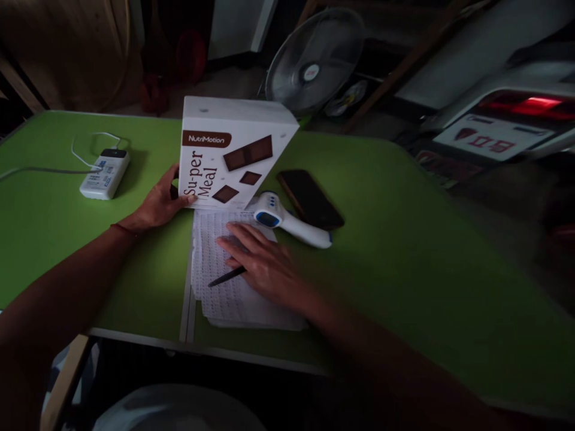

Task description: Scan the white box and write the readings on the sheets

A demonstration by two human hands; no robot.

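Observation:
My left hand (159,200) grips the lower left edge of a white NutriMotion "Su-per Meal" box (242,143), its thumb on the front face. The box stands tilted at the top of a stack of handwritten papers (224,302). On those sheets rests my right hand (265,263), fingers stretched out toward the box. A dark pen (227,277) sticks out from beneath this hand, pointing left; how its other end is held is hidden. Just beyond the right fingers lies a white and blue infrared thermometer (291,224), next to a dark phone (309,199).
A white power bank (105,176) with cables lies at the left of the green table (404,257). Behind the table stands a fan (314,66). A vehicle's rear with a lit red light (539,103) is at the right. A seam runs along the table left of the papers.

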